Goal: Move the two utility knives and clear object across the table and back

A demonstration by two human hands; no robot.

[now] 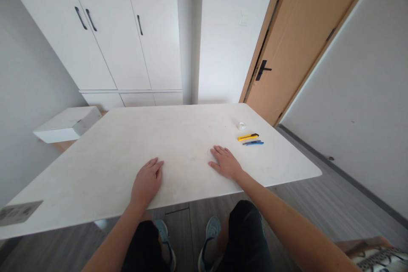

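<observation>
Closest to me, my left hand (147, 180) and right hand (225, 162) lay flat and empty, fingers spread, on the white table (127, 144), the yellow utility knife (247, 137) near the right, best gripped, I judged, by its body.

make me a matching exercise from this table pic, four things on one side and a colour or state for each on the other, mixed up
Things:
1. tape roll
2. utility knife
3. pen
4. left hand

Colour or state:
A. yellow with a black tip
B. lying flat and open on the table, palm down
C. blue
D. small and whitish, farthest from the person of the three small things

Pairs: 1-D, 2-A, 3-C, 4-B
</observation>
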